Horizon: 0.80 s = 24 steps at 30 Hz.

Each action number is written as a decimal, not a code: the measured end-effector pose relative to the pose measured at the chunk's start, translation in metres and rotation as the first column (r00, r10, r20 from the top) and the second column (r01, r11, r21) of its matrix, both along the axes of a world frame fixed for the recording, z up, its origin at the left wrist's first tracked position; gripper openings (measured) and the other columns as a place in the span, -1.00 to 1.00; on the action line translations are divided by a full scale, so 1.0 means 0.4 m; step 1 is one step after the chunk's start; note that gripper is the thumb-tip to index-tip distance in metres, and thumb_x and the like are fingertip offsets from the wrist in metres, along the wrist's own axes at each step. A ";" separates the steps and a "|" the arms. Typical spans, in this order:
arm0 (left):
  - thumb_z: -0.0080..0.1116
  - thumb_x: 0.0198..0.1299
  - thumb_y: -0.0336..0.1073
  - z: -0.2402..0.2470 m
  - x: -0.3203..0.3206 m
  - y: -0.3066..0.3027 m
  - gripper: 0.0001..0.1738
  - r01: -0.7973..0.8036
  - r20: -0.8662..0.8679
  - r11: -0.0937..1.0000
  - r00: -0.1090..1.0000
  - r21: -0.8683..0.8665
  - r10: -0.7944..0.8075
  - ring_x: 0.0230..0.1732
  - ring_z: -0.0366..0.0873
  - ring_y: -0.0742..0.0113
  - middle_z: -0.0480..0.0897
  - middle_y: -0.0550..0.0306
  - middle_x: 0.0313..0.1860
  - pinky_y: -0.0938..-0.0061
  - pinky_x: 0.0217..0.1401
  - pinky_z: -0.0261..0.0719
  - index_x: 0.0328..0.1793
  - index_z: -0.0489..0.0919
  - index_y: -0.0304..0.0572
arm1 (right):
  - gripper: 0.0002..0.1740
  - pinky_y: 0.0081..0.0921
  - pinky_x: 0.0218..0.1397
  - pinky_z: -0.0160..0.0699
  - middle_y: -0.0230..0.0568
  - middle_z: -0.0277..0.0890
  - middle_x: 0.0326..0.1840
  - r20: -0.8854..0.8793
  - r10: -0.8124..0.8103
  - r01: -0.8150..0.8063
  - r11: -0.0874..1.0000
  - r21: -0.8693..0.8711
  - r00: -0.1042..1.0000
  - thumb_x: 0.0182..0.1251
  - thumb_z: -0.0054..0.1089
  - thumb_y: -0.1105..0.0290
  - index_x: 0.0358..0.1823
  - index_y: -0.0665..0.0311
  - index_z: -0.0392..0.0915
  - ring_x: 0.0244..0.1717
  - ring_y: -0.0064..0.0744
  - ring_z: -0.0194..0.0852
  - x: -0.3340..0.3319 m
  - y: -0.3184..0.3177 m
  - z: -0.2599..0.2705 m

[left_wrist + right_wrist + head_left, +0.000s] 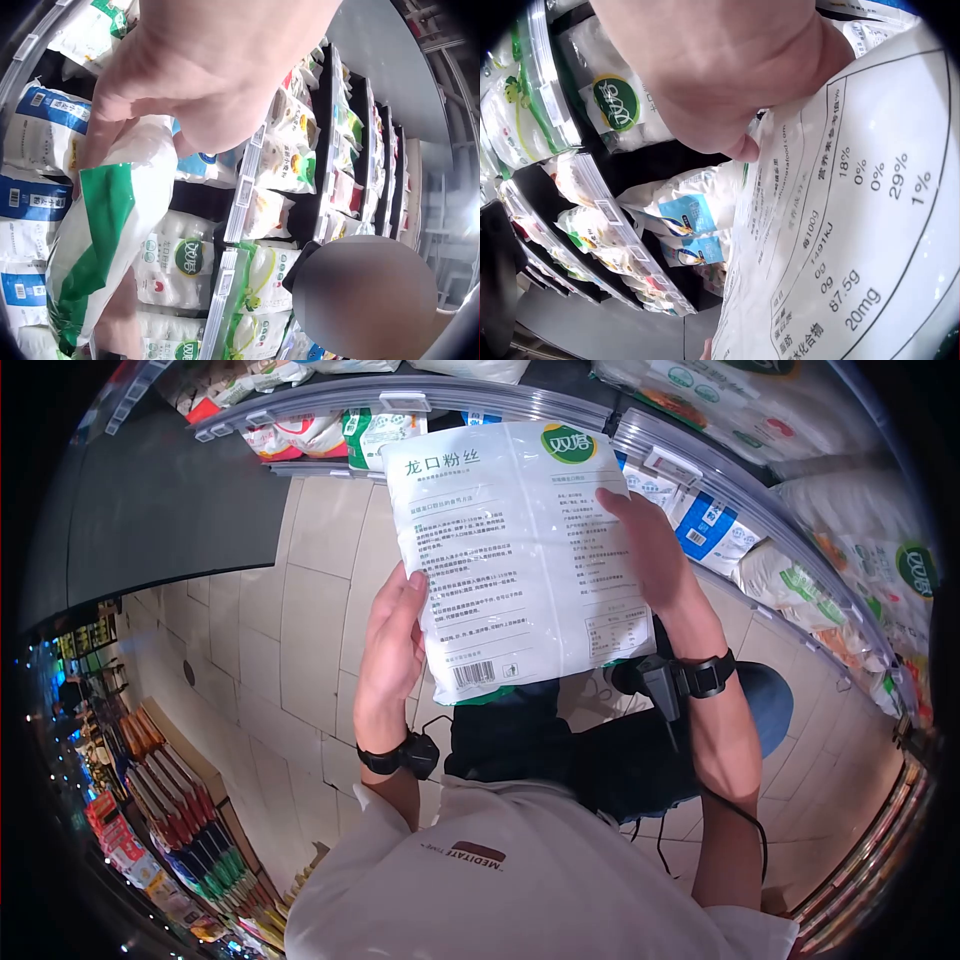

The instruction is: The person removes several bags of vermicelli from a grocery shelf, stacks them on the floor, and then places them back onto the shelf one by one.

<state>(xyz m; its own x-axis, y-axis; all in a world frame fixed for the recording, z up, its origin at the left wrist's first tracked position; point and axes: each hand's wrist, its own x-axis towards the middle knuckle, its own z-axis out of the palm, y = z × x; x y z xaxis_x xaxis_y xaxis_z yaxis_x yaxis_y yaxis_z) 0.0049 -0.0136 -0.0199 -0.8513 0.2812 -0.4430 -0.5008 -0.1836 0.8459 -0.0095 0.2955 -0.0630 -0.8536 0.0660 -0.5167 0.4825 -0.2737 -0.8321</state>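
A white plastic bag of vermicelli (pixel 520 560), its printed back turned up, is held between both hands in front of the body. My left hand (pixel 392 635) grips its left edge, the thumb lying on the printed side. On the opposite edge, my right hand (pixel 655 555) holds the bag with the thumb over the front and the other fingers hidden behind it. The left wrist view shows the bag edge-on with a green stripe (pixel 105 225). In the right wrist view the nutrition table (pixel 855 225) fills the near side.
Curved shelves with clear price rails (pixel 500 398) run across the front and right. They carry flour bags (pixel 710 530) and more vermicelli bags (pixel 180 259). A dark panel (pixel 190 510) stands at the left, and packets (pixel 190 830) are stacked at lower left. Below is tiled floor (pixel 300 610).
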 end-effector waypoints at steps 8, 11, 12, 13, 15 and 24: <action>0.13 0.62 -0.34 0.028 0.036 0.045 -0.34 -0.023 -0.157 0.999 0.987 0.038 0.029 0.03 0.67 0.51 0.70 0.05 0.20 0.62 0.09 0.62 0.74 0.27 -0.43 | -0.06 -0.26 0.54 0.47 0.17 0.54 0.44 -0.236 0.059 0.060 0.882 0.467 0.970 0.60 0.33 0.02 0.69 0.54 0.13 0.48 -0.16 0.51 0.015 -0.089 -0.028; 0.31 0.48 -0.43 0.039 0.044 0.058 -0.15 0.069 -0.210 0.987 0.977 0.142 -0.038 0.14 0.62 0.38 0.65 0.06 0.17 0.46 0.26 0.61 0.80 0.18 -0.43 | -0.14 -0.11 0.61 0.39 0.33 0.30 0.63 -0.379 -0.037 0.040 0.999 -0.001 0.925 0.63 0.29 0.15 0.73 0.45 0.12 0.65 0.07 0.32 0.026 -0.121 -0.040; 0.35 0.44 -0.47 0.042 0.046 0.063 -0.10 0.096 -0.241 0.985 0.969 0.143 -0.060 0.16 0.61 0.37 0.60 0.06 0.22 0.44 0.26 0.62 0.81 0.15 -0.41 | -0.17 -0.09 0.64 0.35 0.37 0.19 0.67 -0.489 0.119 0.007 0.969 0.248 0.864 0.64 0.27 0.20 0.74 0.38 0.11 0.67 0.16 0.27 0.038 -0.114 -0.099; 0.39 0.39 -0.51 0.045 0.048 0.068 -0.04 0.123 -0.271 0.982 0.959 0.144 -0.081 0.18 0.59 0.37 0.55 0.06 0.27 0.42 0.26 0.64 0.83 0.12 -0.38 | -0.20 -0.06 0.67 0.31 0.40 0.09 0.72 -0.547 0.291 0.013 0.876 0.483 0.785 0.65 0.24 0.24 0.76 0.30 0.11 0.68 0.25 0.22 0.061 -0.095 -0.193; 0.40 0.36 -0.54 0.063 0.059 0.081 0.01 0.115 -0.246 0.985 0.966 0.130 -0.080 0.17 0.56 0.37 0.48 0.06 0.31 0.42 0.23 0.66 0.84 0.09 -0.35 | -0.23 -0.03 0.71 0.22 0.44 -0.06 0.77 -0.544 0.480 0.059 0.710 0.701 0.688 0.66 0.18 0.32 0.78 0.17 0.11 0.69 0.40 0.17 0.080 -0.094 -0.248; 0.41 0.33 -0.53 0.084 0.070 0.068 0.05 0.159 -0.246 0.985 0.959 0.065 -0.139 0.14 0.54 0.35 0.38 0.06 0.37 0.41 0.17 0.68 0.86 0.06 -0.31 | -0.31 -0.03 0.76 0.10 0.36 -0.09 0.80 -0.493 0.178 -0.018 0.950 0.310 0.851 0.81 -0.03 0.19 0.82 0.12 0.03 0.72 0.38 0.05 0.086 -0.154 -0.183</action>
<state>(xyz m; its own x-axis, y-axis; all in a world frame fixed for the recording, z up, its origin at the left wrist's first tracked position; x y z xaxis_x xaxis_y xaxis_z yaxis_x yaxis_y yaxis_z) 0.0329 0.0137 0.0136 -0.8753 0.4398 -0.2009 -0.3124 -0.1972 0.9293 0.0251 0.2338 -0.1362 -0.9988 0.0429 0.0218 -0.0202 0.0378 -0.9991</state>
